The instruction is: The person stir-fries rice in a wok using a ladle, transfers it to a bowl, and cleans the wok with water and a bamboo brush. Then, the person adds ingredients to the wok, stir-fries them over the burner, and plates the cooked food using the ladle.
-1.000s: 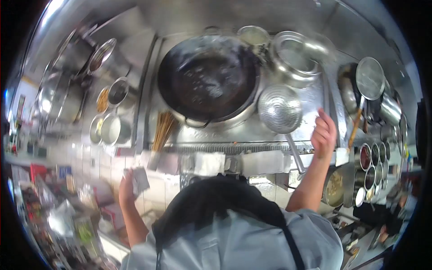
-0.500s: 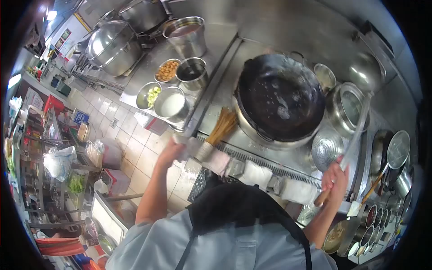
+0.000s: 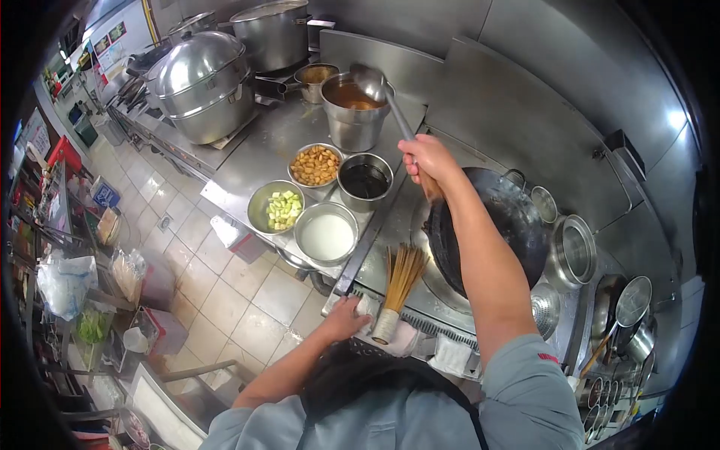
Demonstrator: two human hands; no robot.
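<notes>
Right hand (image 3: 429,160) wraps a long silver metal ladle (image 3: 399,114) pointing far left; can't tell how left hand (image 3: 344,321) grips; red sleeve writing (image 3: 548,358) blurry

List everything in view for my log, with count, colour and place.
Wok: one, black, on the stove
Tall pot: one, silver, brown liquid inside, on the counter
Ladle: one, silver, bowl at the tall pot's mouth
Small containers: four, silver, counter; contents green, brown, white, dark
Domed-lid pot: one, silver, far left
Brush: one, tan, stove's front edge
Skimmer: one, silver, right of wok
Strainer: one, silver, wooden handle, far right
White cloths: several, stove's front edge
Plastic bags: at least two, whitish, left shelving
Other clutter: many, mixed, edges, too small to count
Right hand: one, bare, gripping ladle
Left hand: one, bare, stove's front edge
</notes>
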